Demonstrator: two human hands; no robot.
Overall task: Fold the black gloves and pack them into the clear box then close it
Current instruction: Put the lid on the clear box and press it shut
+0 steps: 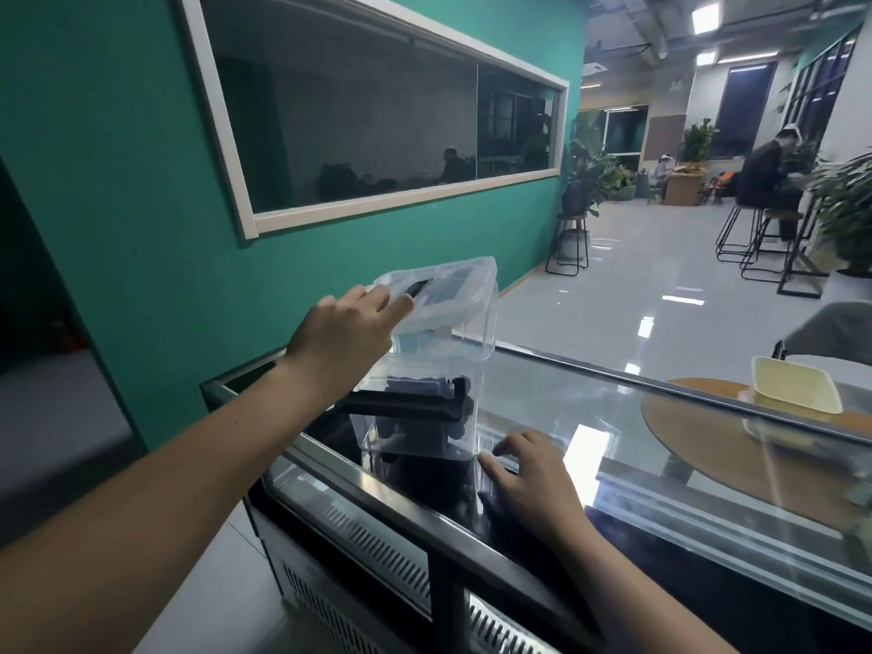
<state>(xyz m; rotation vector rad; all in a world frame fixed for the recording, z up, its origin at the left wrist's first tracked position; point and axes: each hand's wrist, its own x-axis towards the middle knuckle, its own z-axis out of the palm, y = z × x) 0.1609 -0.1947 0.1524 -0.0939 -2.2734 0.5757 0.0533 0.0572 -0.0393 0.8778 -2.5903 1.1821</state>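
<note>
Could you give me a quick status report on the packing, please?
Left hand grips lid, tilted over box, not yet shut. Right hand open, touching box base. Gloves inside. Nothing in the way.

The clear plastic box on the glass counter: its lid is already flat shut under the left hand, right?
No. The head view shows the clear lid tilted above the clear plastic box, not flat shut; the left hand grips its edge. The box does stand on the glass counter.
</note>
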